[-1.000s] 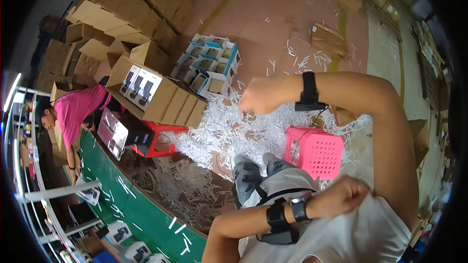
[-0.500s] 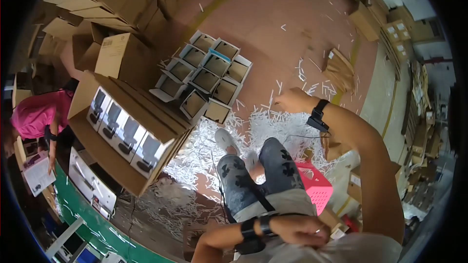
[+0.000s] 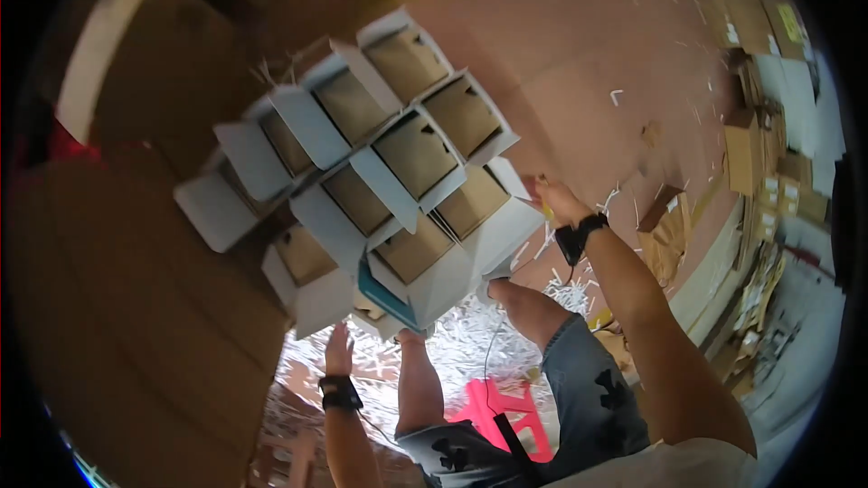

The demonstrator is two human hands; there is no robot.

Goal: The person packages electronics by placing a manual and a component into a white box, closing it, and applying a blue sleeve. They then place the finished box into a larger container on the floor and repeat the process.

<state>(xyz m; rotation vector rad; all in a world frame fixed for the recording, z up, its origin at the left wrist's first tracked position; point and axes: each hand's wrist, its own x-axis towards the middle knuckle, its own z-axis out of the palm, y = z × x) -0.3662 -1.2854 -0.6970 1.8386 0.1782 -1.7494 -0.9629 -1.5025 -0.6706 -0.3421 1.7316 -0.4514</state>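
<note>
Several open white cartons (image 3: 411, 149) with brown cardboard inside stand packed together in front of me, their flaps folded outward. A teal panel (image 3: 384, 296) lies along the near side of the group. My left hand (image 3: 339, 351) is at the near left carton's flap (image 3: 330, 305), fingers extended upward and apparently touching its lower edge. At the right corner of the group, my right hand (image 3: 561, 202) is beside a white flap (image 3: 508, 179), fingers stretched toward it. Neither hand shows anything gripped; whether the right fingertips touch the carton is unclear.
A large brown carton (image 3: 136, 316) fills the left side. White paper shreds (image 3: 470, 357) cover the floor around my feet, and a pink plastic stool (image 3: 506, 407) stands between my legs. Crumpled brown paper (image 3: 667, 233) lies to the right, with stacked boxes (image 3: 741, 23) beyond.
I have bent down toward the white cartons, which now look larger. My left hand has gone from my waist to their near left edge; my right hand has reached their right corner.
</note>
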